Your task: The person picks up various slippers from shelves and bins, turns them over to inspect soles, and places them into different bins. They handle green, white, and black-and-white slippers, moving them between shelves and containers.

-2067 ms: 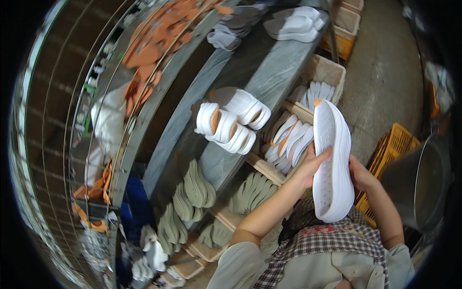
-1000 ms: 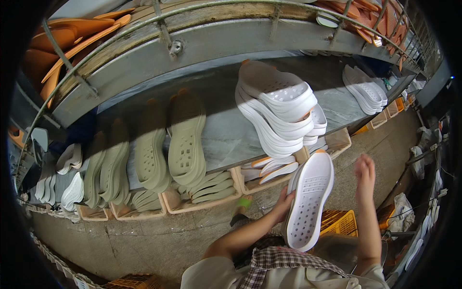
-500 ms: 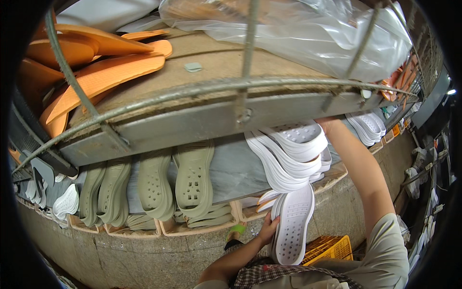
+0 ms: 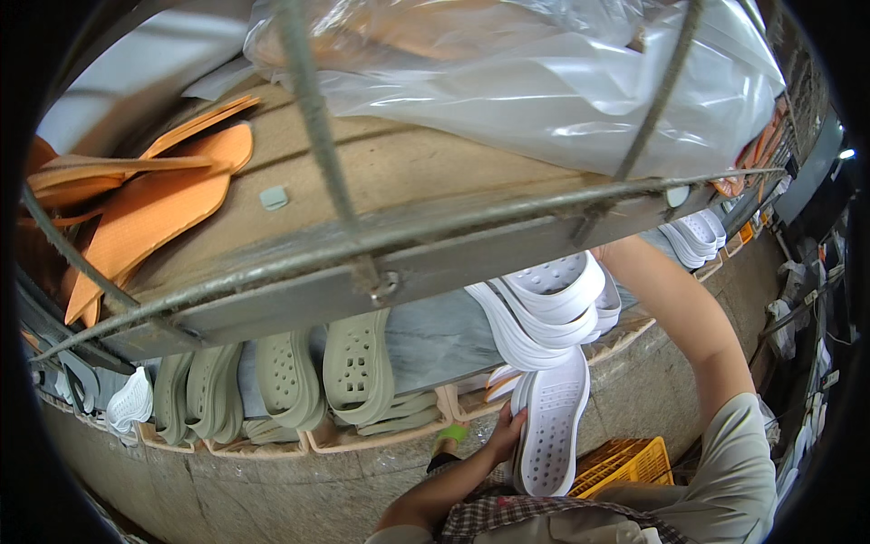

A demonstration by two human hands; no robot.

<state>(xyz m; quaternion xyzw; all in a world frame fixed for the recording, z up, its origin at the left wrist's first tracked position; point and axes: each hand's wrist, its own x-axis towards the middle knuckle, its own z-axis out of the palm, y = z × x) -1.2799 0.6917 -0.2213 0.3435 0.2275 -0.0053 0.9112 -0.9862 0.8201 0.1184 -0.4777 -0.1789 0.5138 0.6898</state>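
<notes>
"Just below the stack of white soles (image 4: 548, 317) on the grey bench (image 4: 439, 349), what does the left hand (image 4: 507, 437) have?"

"It is grasping a white sole (image 4: 555, 426), with the fingers at the sole's left edge. At least one more sole sits against it from behind. The holed face is turned toward the viewer, and the upper end overlaps the bottom of the stack. Whether the two touch, I cannot tell."

"And the right hand?"

"The right forearm (image 4: 680, 308) runs up just right of the stack. Its hand is mostly hidden behind the metal edge (image 4: 489, 257) of the shelf above, so I cannot say whether it is clenched, released or gripping something."

"What lies left of the stack?"

"Olive-green soles (image 4: 356, 367) lean in a row on the bench, and beige bins (image 4: 376, 442) run along beneath them, some with more green soles inside."

"To the right of it?"

"Another group of white soles (image 4: 696, 238), well apart from it. Lower down, below the stack, is a yellow crate (image 4: 625, 464)."

"Above it?"

"A clear plastic bag (image 4: 544, 100) on the shelf, with orange pieces (image 4: 168, 213) farther left."
</notes>
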